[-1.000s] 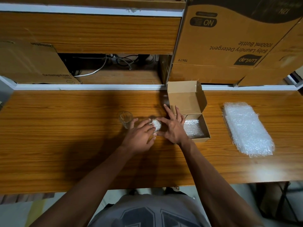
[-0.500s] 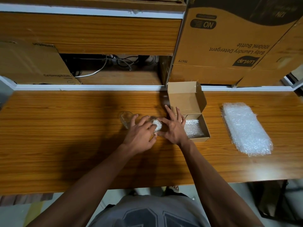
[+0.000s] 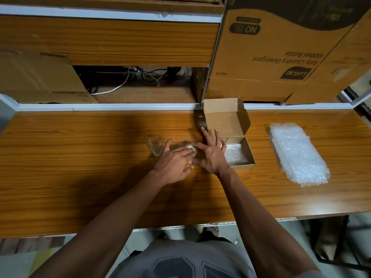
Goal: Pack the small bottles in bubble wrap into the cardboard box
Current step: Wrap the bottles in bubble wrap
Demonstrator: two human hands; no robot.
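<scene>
Two hands meet over one small bundle at the middle of the wooden surface (image 3: 80, 177). The left hand (image 3: 173, 164) lies with its fingers laid across the wrapped bottle (image 3: 190, 147), and the right hand (image 3: 210, 155) fans its fingers over the other side — a pose that reads as rolling or pressing the wrap snug rather than lifting. Neither grip is plainly clamped; the fingers look fairly straight and pressed down, though how the thumbs sit beneath is hidden. Only a pale, crinkled patch of the bundle shows between the fingertips.

Just left of the hands a bare glass bottle (image 3: 154, 145) stands upright, clear and short, its mouth open to the camera; it probably waits there within easy reach for its own wrapping. Touching the right hand's far side sits the small cardboard box (image 3: 241, 165), its lid flap standing up behind, so the opening faces upward for loading. Inside it lies some bubble wrap (image 3: 233, 154), soft and glinting — whether it is a liner or an already packed bottle cannot be told.

Well to the right a stack of bubble wrap sheets (image 3: 297, 153) rests flat, whitish, dimpled, with ragged edges. Matte brown card, slick plastic and hard glass each call for different handling; the glass seems the one most in need of cushioning.
</scene>
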